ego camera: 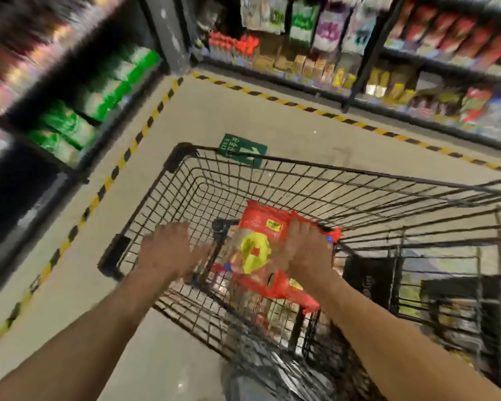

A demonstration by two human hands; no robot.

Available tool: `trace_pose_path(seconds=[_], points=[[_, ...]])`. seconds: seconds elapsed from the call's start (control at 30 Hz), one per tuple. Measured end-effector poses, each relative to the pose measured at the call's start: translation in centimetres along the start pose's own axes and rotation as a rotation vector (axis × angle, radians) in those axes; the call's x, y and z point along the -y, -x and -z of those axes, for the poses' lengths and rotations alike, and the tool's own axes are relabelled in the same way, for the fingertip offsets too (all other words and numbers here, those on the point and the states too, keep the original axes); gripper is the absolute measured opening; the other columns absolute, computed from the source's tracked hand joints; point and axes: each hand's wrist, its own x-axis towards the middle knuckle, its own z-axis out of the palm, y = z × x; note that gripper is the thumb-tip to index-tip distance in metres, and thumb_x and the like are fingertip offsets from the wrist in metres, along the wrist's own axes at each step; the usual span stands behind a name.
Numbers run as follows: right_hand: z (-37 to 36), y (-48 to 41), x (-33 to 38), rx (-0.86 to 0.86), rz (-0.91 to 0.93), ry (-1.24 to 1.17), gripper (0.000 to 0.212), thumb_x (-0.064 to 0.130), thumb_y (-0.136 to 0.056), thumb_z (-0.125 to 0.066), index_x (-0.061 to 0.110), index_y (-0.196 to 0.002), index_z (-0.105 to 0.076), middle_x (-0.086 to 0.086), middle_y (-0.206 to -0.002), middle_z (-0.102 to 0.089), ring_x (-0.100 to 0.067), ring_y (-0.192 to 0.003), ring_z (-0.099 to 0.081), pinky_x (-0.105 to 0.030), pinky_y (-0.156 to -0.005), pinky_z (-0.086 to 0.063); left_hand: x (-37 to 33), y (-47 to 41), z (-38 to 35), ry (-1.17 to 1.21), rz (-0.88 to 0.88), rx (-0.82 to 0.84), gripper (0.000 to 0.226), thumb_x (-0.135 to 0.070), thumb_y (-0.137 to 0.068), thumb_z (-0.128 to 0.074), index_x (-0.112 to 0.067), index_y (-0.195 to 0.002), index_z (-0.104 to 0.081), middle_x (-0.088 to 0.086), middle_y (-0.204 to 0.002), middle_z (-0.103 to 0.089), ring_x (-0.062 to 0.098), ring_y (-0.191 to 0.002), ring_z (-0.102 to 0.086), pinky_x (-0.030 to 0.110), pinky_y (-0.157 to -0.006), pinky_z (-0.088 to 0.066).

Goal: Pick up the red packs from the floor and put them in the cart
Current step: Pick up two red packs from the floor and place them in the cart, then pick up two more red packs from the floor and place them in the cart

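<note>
A red pack (pixel 258 250) with a clear window and a yellow label hangs over the inside of the black wire cart (pixel 301 169). My right hand (pixel 307 250) grips the pack along its right edge. Spread flat with nothing in it, my left hand (pixel 168 250) hovers over the cart's near left side, just left of the pack. More red packaging (pixel 223 270) shows lower in the cart under the held pack. The picture is blurred by motion.
Shelves of green packs (pixel 99 96) line the left side, shelves of boxes and red packs (pixel 417 53) the back and right. Yellow-black tape (pixel 301 107) borders the pale floor. A green exit sign (pixel 240 149) lies on the floor beyond the cart.
</note>
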Motion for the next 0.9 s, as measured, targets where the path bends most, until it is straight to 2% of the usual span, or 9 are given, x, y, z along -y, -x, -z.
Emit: trace_pose_path(seconds=[0.1,0.2,0.33,0.47,0.6,0.73,0.9], points=[[4.2,3.3,5.3,-0.061,0.160,0.055,0.082,0.069,-0.105,-0.034,0.006,-0.158,-0.037,-0.019,-0.153,-0.053,-0.039,-0.139,-0.051,-0.051,-0.111,-0.044,4.6,5.8,3.4,0.015,0.072,-0.103,0.085,-0.071,-0.104,-0.043,-0.015,-0.167,-0.034,0.013,-0.175,-0.036,0.038,-0.157,-0.038,0.055,-0.126,-0.035],[7.7,8.0,11.2,-0.143,0.338,0.099,0.083,0.068,-0.104,-0.038,0.006,-0.159,-0.037,-0.020,-0.154,-0.052,-0.041,-0.138,-0.052,-0.054,-0.111,-0.045,9.8,13.0,5.3,0.060,0.160,-0.215,0.080,-0.069,-0.104,-0.046,-0.015,-0.163,-0.040,0.013,-0.169,-0.044,0.039,-0.152,-0.043,0.052,-0.123,-0.037],[9.7,17.5,20.0,-0.220,0.612,0.163,0.082,0.067,-0.105,-0.037,0.004,-0.158,-0.040,-0.022,-0.150,-0.055,-0.042,-0.135,-0.053,-0.053,-0.109,-0.044,18.0,25.7,4.2,0.071,0.346,-0.297,0.079,-0.069,-0.103,-0.047,-0.015,-0.161,-0.044,0.013,-0.166,-0.048,0.038,-0.150,-0.046,0.052,-0.119,-0.041],[8.5,29.0,28.1,-0.249,0.871,0.247,0.083,0.069,-0.105,-0.034,0.007,-0.160,-0.037,-0.019,-0.155,-0.051,-0.042,-0.137,-0.049,-0.053,-0.110,-0.041,25.0,40.2,-0.5,0.144,0.597,-0.299,0.077,-0.072,-0.101,-0.047,-0.015,-0.153,-0.051,0.013,-0.160,-0.053,0.041,-0.143,-0.051,0.053,-0.114,-0.045],[6.1,40.9,34.8,-0.241,1.112,0.349,0.082,0.072,-0.104,-0.033,0.010,-0.157,-0.039,-0.016,-0.154,-0.051,-0.039,-0.140,-0.047,-0.053,-0.111,-0.040,29.8,53.9,-6.4,0.257,0.841,-0.281,0.080,-0.072,-0.102,-0.045,-0.015,-0.158,-0.046,0.012,-0.164,-0.048,0.039,-0.147,-0.049,0.053,-0.118,-0.043],[3.6,51.6,39.8,-0.252,1.353,0.401,0.081,0.072,-0.103,-0.034,0.010,-0.153,-0.044,-0.015,-0.147,-0.056,-0.038,-0.132,-0.053,-0.052,-0.107,-0.043,32.3,65.8,-12.4,0.361,1.099,-0.274,0.080,-0.072,-0.102,-0.044,-0.018,-0.161,-0.043,0.009,-0.167,-0.047,0.037,-0.149,-0.047,0.053,-0.118,-0.041],[-0.2,63.1,44.1,-0.213,1.611,0.460,0.081,0.071,-0.104,-0.034,0.009,-0.156,-0.040,-0.015,-0.151,-0.053,-0.039,-0.135,-0.049,-0.053,-0.110,-0.042,32.4,77.5,-19.1,0.480,1.377,-0.244,0.080,-0.073,-0.101,-0.044,-0.018,-0.158,-0.046,0.008,-0.166,-0.049,0.036,-0.149,-0.048,0.053,-0.118,-0.040]])
